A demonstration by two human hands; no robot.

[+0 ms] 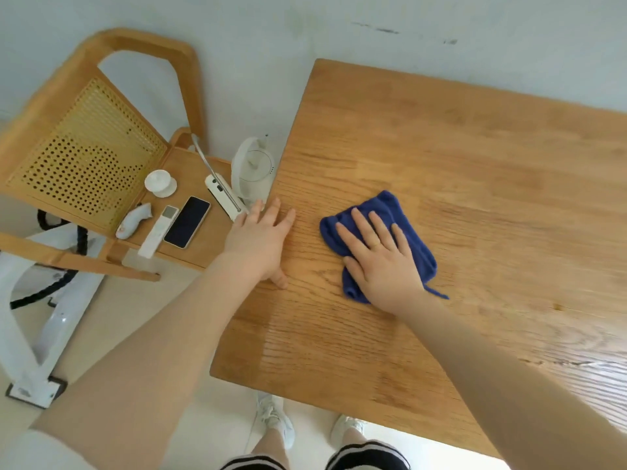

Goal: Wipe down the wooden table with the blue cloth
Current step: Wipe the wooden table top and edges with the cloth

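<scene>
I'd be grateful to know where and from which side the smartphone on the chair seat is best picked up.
Grip the smartphone across its two long edges, coming from above. It lies flat, screen up, on the chair seat, with a white remote close along one side, so fingers probably fit best near the end away from the remote.

Deep blue cloth (403, 228) on a honey-brown, grained table (458, 157); black phone (187, 221) beside a white remote (158, 231).

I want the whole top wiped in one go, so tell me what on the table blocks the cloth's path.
Nothing visible does. The right hand lies flat on the blue cloth, and the only other thing on the wooden table is the left hand, by its left edge.
</scene>
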